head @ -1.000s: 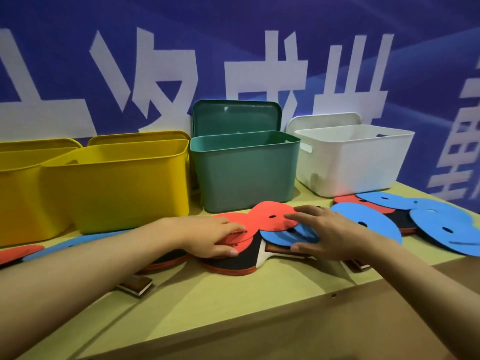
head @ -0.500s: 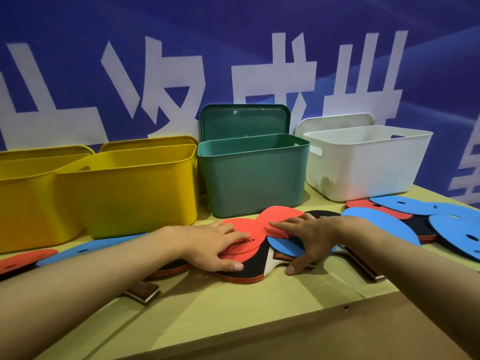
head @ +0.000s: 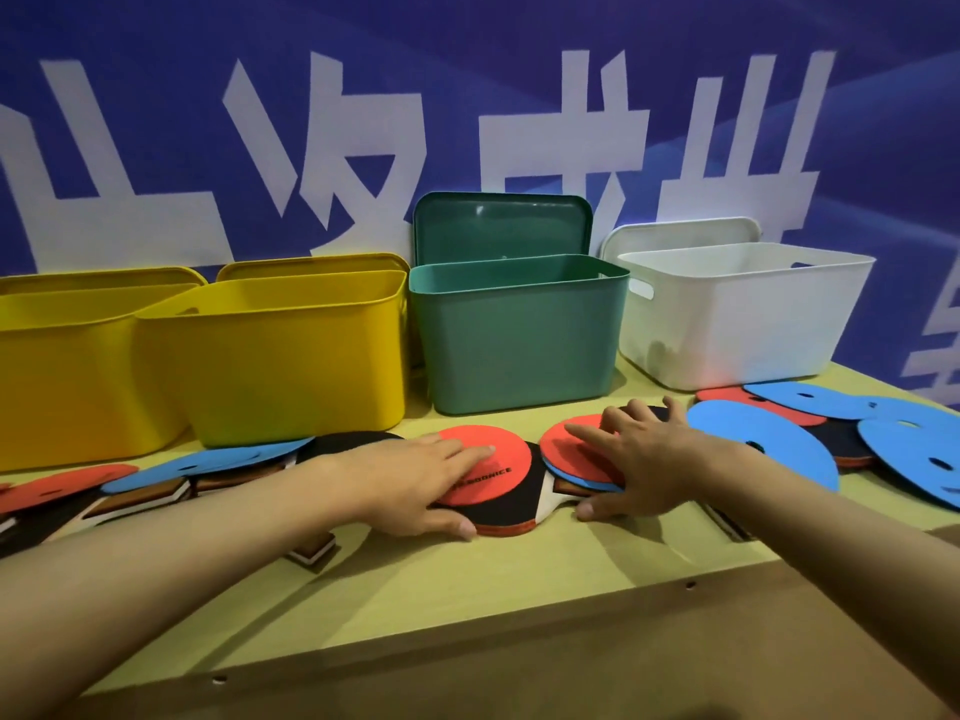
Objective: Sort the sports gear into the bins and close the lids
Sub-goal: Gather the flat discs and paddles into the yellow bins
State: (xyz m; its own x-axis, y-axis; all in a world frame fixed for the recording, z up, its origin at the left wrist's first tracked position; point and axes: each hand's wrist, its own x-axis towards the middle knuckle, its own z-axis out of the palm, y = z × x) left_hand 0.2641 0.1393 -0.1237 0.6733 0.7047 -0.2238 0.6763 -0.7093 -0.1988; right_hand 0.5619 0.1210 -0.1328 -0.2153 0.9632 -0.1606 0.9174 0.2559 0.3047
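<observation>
- Left hand (head: 415, 480) laid flat on a red disc (head: 488, 462), fingers (head: 467, 452) straight and pressing its top, thumb at the near rim of the black paddle (head: 511, 511) beneath; nothing clenched.
- Right hand (head: 649, 459) spread over a second red disc (head: 571, 449), fingers (head: 587, 433) extended across its top, thumb (head: 597, 506) down on the worktop (head: 467, 589) at the near side of the stack; released rather than gripping.
- Under that second red disc, a thin blue disc edge (head: 587, 483), and a white-and-brown paddle handle (head: 553, 493) between the two hands.
- Both stacks near the middle of the worktop, just in front of the green bin (head: 519, 345).
- Toward the right edge: large blue disc (head: 769, 449) just beside the right wrist, then more blue discs (head: 914, 454) overlapping red and black pieces in front of the white bin (head: 748, 319).
- Toward the left edge: blue disc (head: 208, 462), another red disc (head: 57, 488) and brown paddle handles (head: 140, 504) overlapping in a row.
- Along the back edge: two yellow bins (head: 280, 366), green bin, white bin, all open-topped.
- Green lid (head: 501, 226) and white lid (head: 680, 231) standing upright behind their bins; yellow lids (head: 311, 262) likewise behind theirs.
- Behind everything, a blue banner (head: 156, 70) with large white characters.
</observation>
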